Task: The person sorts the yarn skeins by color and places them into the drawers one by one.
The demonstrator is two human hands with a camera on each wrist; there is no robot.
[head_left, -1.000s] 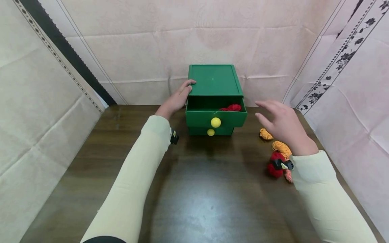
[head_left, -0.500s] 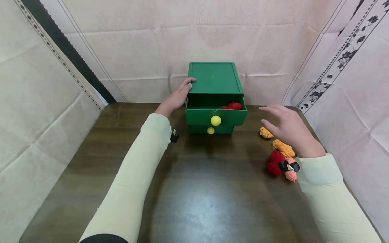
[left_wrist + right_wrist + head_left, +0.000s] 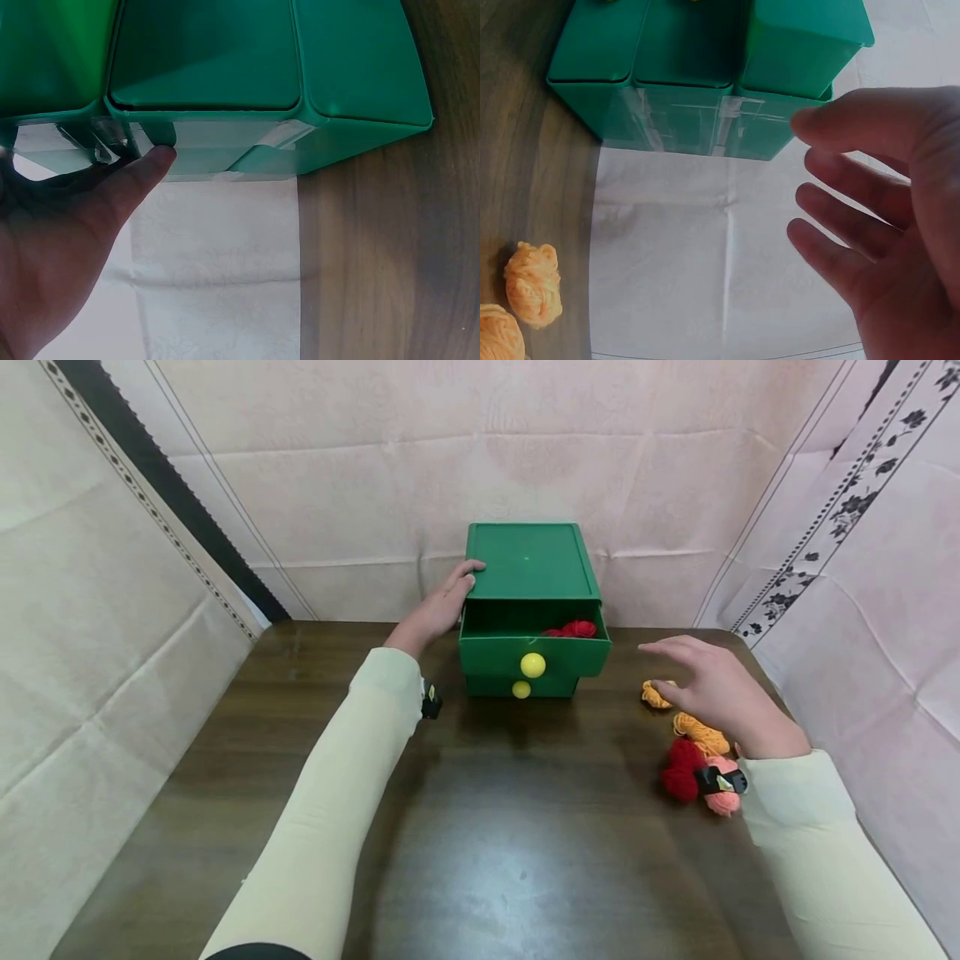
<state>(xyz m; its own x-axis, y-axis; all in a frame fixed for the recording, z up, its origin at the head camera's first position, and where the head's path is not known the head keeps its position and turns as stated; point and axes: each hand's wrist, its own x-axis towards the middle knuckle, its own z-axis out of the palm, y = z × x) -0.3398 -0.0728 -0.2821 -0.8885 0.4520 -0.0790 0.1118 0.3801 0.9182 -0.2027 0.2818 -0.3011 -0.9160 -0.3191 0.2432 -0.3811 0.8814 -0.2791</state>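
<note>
A green drawer box [image 3: 534,560] stands at the back, its top drawer [image 3: 487,656] pulled out. Red yarn [image 3: 579,629] lies inside at that drawer's right end. My left hand [image 3: 435,612] rests against the box's left side, fingertips over the top edge; in the left wrist view its thumb [image 3: 142,176] touches the taped side. To the right of the box my right hand [image 3: 720,693] hovers with nothing in it, fingers loosely spread. Below and beside it are a small orange skein [image 3: 657,695], a larger orange skein [image 3: 701,735], red yarn [image 3: 681,771] and pink yarn [image 3: 722,802].
The brown wooden table [image 3: 480,860] reaches back to a pale cloth [image 3: 337,485] hung behind the box. More cloth encloses the left and right sides. Yellow knobs, such as the upper knob [image 3: 533,665], stick out from the drawer fronts.
My right hand has shifted right and a little down, away from the box, uncovering more of the pink yarn. The left hand has stayed on the box.
</note>
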